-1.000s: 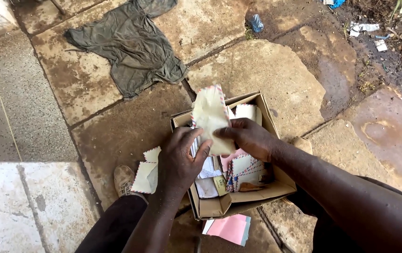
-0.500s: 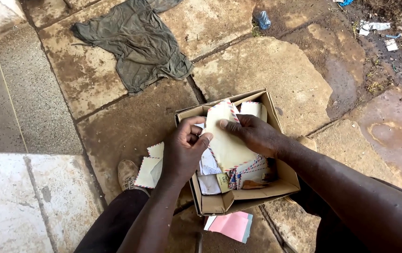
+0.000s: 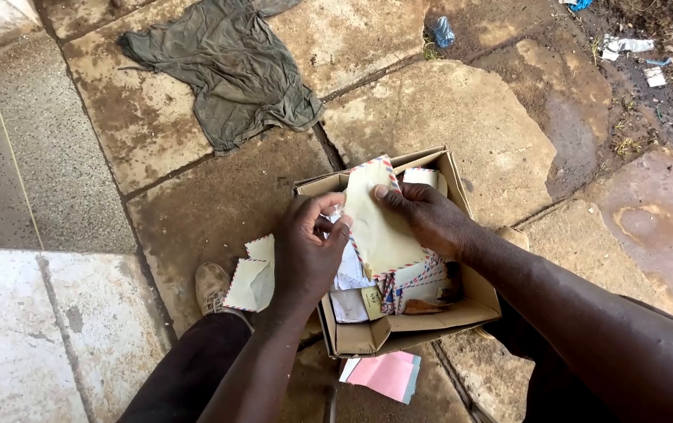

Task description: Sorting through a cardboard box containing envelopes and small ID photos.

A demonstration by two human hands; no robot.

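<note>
Both hands over an open cardboard box set on stone paving. Cream envelope with red-and-blue striped edges held upright above the box, tilted slightly, upper corner rising past the box's far wall. Right hand laid across the envelope's right side, fingertips pressed on its upper face, thumb hidden behind; grasping the envelope. Left hand at the envelope's left edge, fingers curled against it, pinching that edge or a white scrap just beside it; cannot tell which. Envelope thus caught between the two hands, its lower end dipping among the loose letters packed in the box. Two more pale envelopes on the ground just left of the box, beside a worn shoe. Pink paper flat on the ground at the near side of the box. Crumpled grey-green cloth lying well apart, up the paving.
</note>
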